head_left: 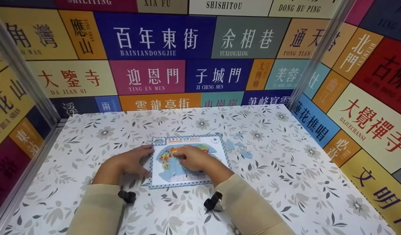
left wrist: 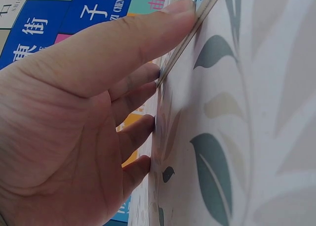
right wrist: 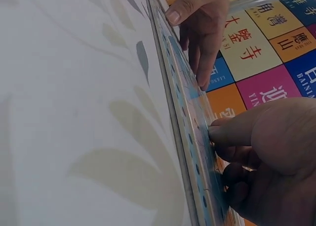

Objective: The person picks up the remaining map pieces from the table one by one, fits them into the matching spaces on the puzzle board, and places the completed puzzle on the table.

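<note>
A world map jigsaw puzzle [head_left: 190, 182], in a tray with a blue dotted border, lies on the table. My left hand [head_left: 130, 161] is at its left edge, thumb and fingers spread along the rim. In the left wrist view, the left hand [left wrist: 74, 117] has its thumb tip on the board's edge. My right hand [head_left: 195, 158] is over the upper middle of the map, fingertips at the surface. The right wrist view has the right hand [right wrist: 276, 157] with curled fingers against the puzzle face; I cannot tell whether a piece is between them.
Several loose light blue puzzle pieces [head_left: 247, 154] lie just right of the board. A white tablecloth [head_left: 122, 212] with grey leaves and flowers covers the table. Panels with colourful Chinese place-name signs [head_left: 154, 36] enclose the back and sides.
</note>
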